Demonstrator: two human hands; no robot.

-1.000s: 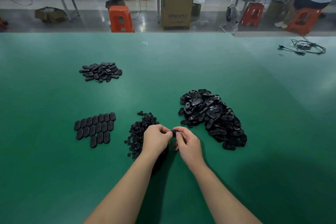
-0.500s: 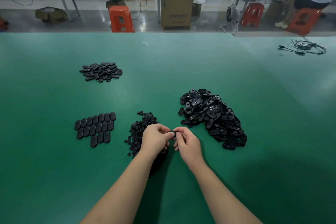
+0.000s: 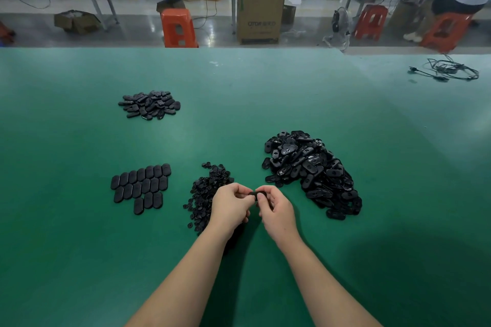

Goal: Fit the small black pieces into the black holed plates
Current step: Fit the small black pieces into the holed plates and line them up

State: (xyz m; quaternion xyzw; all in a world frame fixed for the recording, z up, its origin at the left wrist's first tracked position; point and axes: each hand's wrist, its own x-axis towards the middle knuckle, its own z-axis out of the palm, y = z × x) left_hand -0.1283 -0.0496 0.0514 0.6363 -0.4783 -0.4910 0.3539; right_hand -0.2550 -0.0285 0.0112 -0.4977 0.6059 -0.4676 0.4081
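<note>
Two hands meet low centre over green table [image 3: 265, 93]. Left hand [image 3: 230, 207] and right hand [image 3: 276, 210] both pinch one black holed plate [image 3: 255, 195] between fingertips, just above table. Pile of small black pieces [image 3: 207, 191] directly left of hands, partly under left wrist. Big heap of holed plates [image 3: 310, 170] right. Neat rows of plates [image 3: 140, 186] left; smaller heap [image 3: 150, 104] far left. Whether piece is seated: cannot tell.

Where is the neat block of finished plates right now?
In the head view, the neat block of plates lies flat on the green table, left of the small-piece pile and both hands, nearer than the loose far-left pile.
</note>
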